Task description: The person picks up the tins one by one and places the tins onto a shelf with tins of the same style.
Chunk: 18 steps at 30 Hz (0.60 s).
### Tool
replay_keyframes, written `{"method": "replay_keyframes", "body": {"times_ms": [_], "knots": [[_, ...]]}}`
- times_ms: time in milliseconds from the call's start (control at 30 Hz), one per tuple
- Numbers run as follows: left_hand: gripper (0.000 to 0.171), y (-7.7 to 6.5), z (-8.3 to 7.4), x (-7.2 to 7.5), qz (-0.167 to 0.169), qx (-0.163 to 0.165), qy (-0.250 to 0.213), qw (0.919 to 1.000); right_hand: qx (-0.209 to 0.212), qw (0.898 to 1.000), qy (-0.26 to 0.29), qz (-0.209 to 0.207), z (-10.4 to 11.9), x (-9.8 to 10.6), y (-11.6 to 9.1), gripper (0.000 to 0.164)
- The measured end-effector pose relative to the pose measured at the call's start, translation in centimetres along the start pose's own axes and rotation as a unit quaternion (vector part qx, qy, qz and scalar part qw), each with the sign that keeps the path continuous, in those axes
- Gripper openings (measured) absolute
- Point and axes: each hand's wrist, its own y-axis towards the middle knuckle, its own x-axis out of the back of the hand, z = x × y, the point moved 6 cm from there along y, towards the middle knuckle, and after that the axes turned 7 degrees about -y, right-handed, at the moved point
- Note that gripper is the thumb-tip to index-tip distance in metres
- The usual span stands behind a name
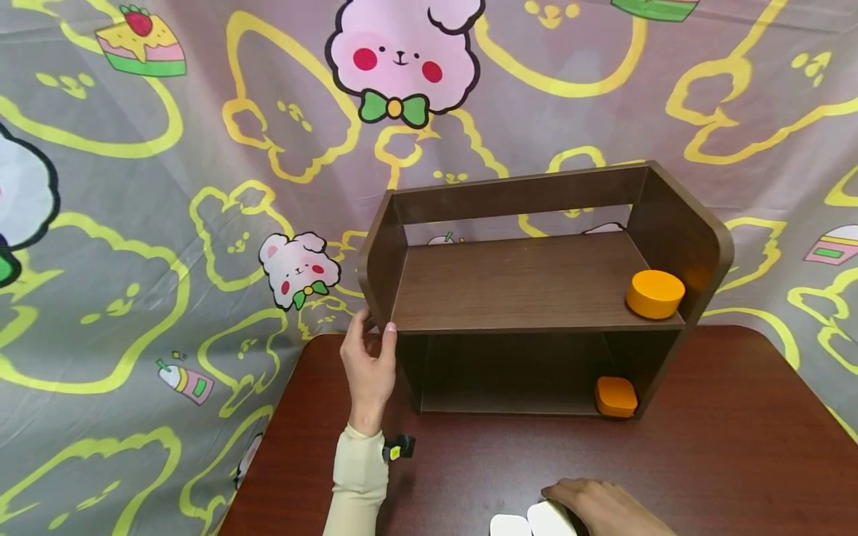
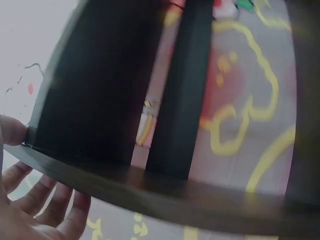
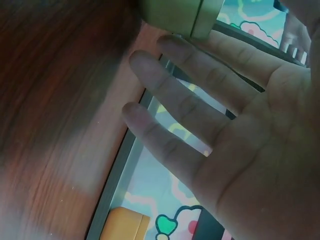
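Note:
A dark brown two-tier shelf [image 1: 516, 283] stands on the table. My left hand [image 1: 369, 376] grips the edge of its left side panel, thumb on the inner side and fingers outside; the left wrist view shows the same hold on the panel [image 2: 125, 190]. Low in the head view my right hand [image 1: 603, 510] is beside two white rounded pieces [image 1: 509, 525], partly cut off by the frame. Its fingers [image 3: 175, 100] lie extended in the right wrist view, near a greenish box-like object [image 3: 172, 15]. Whether they touch it I cannot tell.
A round orange container [image 1: 655, 295] sits at the right end of the upper tier. Below it, a squarish orange container [image 1: 616, 397] stands in the lower tier's right corner. The reddish-brown table [image 1: 731, 439] meets a patterned cloth [image 1: 167, 246] at the back and left.

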Motion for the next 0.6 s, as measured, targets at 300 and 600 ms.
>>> {"method": "replay_keyframes", "body": {"times_ms": [300, 600], "knots": [[0.034, -0.22, 0.14, -0.09, -0.020, 0.046, -0.061, 0.9969, 0.022, 0.999, 0.006, -0.027, 0.29, 0.02, 0.06, 0.055], [0.029, -0.48, 0.64, -0.13, -0.064, 0.106, -0.118, 0.9852, 0.014, 0.998, 0.057, -0.022, 0.17, -0.08, 0.15, 0.049]]}}
